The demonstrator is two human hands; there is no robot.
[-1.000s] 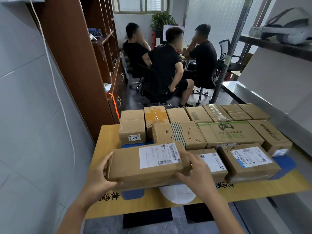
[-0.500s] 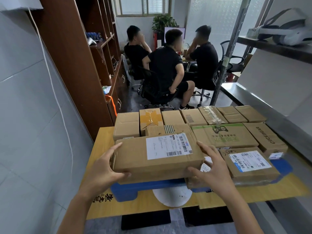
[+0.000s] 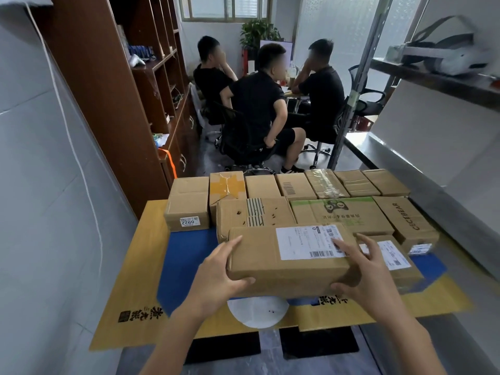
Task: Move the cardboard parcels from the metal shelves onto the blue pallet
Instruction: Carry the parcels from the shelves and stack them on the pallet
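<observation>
Head view: we note the labelled parcel [image 3: 289, 262] over the near edge of the blue pallet [image 3: 186, 255], long axis L-R. Left hand [image 3: 216, 277] and right hand [image 3: 370, 277] each have a firm grip on one end. Bare pallet lies to its left, nearer the left hand. Count: 11 other parcels [image 3: 341, 216] down, 12 incl. the held one; 1 pallet.

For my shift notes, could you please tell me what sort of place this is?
Probably a small office doubling as a parcel room: cardboard parcels on a blue pallet, metal shelves, and people seated on office chairs.
</observation>
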